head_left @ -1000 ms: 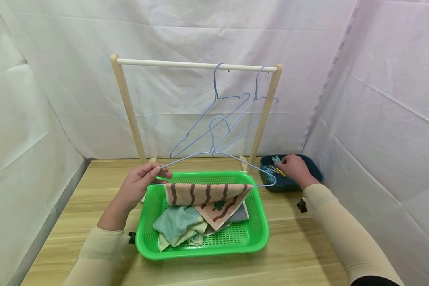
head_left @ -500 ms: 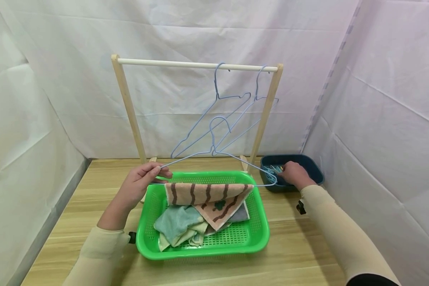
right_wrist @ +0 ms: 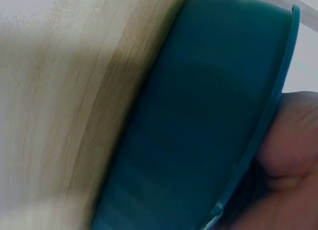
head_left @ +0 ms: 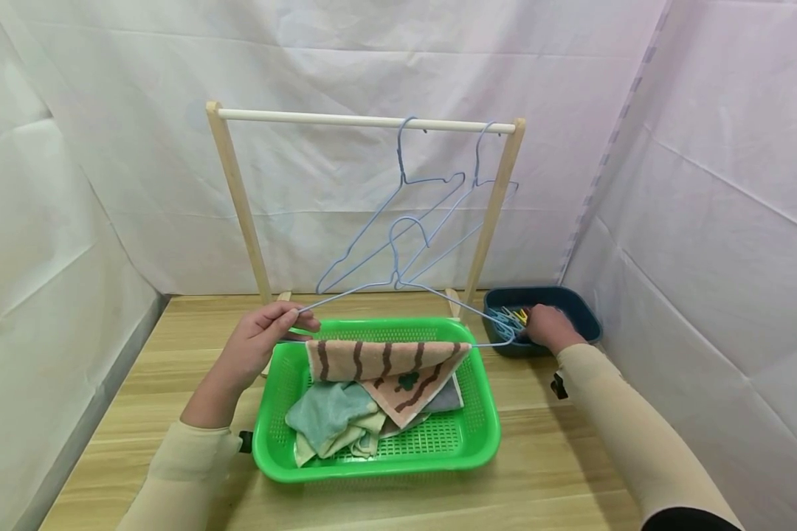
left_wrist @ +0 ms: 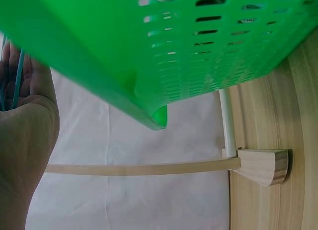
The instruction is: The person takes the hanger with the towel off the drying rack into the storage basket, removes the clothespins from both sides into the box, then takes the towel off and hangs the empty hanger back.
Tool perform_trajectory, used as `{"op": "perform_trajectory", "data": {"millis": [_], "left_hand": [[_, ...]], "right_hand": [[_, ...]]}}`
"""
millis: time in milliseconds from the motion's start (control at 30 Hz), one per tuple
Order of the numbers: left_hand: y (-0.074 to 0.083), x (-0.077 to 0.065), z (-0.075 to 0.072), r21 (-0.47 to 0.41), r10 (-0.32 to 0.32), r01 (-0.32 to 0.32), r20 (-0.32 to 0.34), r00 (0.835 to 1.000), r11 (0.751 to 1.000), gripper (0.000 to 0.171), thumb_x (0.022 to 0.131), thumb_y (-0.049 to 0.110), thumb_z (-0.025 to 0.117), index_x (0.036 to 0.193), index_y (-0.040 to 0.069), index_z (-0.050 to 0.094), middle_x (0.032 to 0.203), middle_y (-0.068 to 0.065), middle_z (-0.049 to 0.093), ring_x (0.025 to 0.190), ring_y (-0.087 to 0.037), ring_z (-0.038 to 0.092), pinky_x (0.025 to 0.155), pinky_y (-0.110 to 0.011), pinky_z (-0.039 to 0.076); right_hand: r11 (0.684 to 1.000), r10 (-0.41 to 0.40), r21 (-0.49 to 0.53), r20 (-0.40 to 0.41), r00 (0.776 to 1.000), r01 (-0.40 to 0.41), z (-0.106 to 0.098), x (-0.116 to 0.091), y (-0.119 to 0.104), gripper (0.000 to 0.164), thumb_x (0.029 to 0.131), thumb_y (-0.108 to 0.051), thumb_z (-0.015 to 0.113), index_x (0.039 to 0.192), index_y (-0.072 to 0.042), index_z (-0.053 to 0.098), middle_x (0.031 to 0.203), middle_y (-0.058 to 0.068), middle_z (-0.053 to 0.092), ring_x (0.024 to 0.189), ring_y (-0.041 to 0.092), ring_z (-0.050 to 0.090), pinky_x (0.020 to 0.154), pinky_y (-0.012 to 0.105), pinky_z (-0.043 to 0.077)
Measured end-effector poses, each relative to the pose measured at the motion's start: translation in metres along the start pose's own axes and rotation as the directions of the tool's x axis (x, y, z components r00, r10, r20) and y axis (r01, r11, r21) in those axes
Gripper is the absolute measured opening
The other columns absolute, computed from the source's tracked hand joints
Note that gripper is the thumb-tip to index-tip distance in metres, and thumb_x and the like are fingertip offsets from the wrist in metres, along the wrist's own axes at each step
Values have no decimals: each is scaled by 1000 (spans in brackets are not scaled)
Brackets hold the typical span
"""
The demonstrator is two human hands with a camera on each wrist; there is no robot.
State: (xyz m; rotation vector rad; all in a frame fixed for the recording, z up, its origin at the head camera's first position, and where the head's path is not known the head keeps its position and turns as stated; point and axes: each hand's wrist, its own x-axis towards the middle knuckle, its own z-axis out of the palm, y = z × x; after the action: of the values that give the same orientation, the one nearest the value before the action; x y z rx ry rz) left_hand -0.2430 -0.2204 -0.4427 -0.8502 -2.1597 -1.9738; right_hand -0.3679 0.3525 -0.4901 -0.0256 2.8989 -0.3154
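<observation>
My left hand (head_left: pixel 266 335) pinches the left end of a blue wire hanger (head_left: pixel 438 293), held over a green basket (head_left: pixel 372 472). A pink-beige towel (head_left: pixel 385 361) with brown stripes is draped over the hanger's lower bar. The left wrist view shows the hanger's wire (left_wrist: pixel 19 78) crossing the fingers. At the right, my right hand (head_left: pixel 551 328) reaches into a dark blue box (head_left: pixel 574 299) among blue and yellow clothespins (head_left: pixel 505 317). Its fingertips are hidden there, and the box wall (right_wrist: pixel 194 106) blocks them in the right wrist view.
Inside the basket lie a blue-green and cream towel (head_left: pixel 335 417) and a grey cloth (head_left: pixel 446 397). Behind it stands a wooden rack with a white rod (head_left: pixel 319 118), where two blue hangers (head_left: pixel 365 228) hang at the right. White cloth walls surround the table.
My right hand has moved lower into the box, and the clothespins by its fingers have shifted. My left hand, the hanger and the draped towel stay in place.
</observation>
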Motion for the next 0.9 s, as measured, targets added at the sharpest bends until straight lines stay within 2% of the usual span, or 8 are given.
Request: {"op": "perform_trajectory", "data": {"millis": [167, 500, 700, 900], "left_hand": [[0, 0, 0, -1, 1, -1, -1, 1000, 1000, 29, 119, 5, 47, 126, -15, 68, 114, -10, 80, 107, -17, 79, 91, -33, 67], [1, 0, 0, -8, -1, 1, -4, 1000, 1000, 29, 119, 5, 47, 125, -15, 68, 113, -9, 80, 107, -17, 78, 91, -33, 67], [2, 0, 1, -4, -4, 4, -4, 1000, 1000, 29, 119, 5, 48, 125, -14, 68, 113, -9, 81, 107, -17, 78, 91, -33, 67], [3, -1, 1, 4, -10, 10, -6, 1000, 1000, 29, 119, 6, 48, 125, -13, 69, 113, -8, 81, 107, -16, 78, 91, -32, 66]], "right_hand": [[1000, -6, 0, -2, 1000, 6, 0, 0, -1, 23, 95, -21, 88, 93, -1, 77, 91, 13, 70, 81, 33, 60, 78, 50, 54], [1000, -14, -11, -10, 1000, 14, -3, -3, -3, 25, 94, -20, 89, 101, 2, 79, 100, 19, 73, 87, 35, 62, 83, 54, 57], [1000, -5, 5, -1, 1000, 5, -2, -3, -3, 25, 93, -21, 90, 98, 0, 78, 97, 16, 72, 85, 34, 61, 81, 52, 56], [999, 21, 27, 19, 1000, -21, -2, -2, -2, 30, 94, -23, 89, 105, 3, 78, 99, 16, 73, 87, 34, 61, 83, 51, 54]]}}
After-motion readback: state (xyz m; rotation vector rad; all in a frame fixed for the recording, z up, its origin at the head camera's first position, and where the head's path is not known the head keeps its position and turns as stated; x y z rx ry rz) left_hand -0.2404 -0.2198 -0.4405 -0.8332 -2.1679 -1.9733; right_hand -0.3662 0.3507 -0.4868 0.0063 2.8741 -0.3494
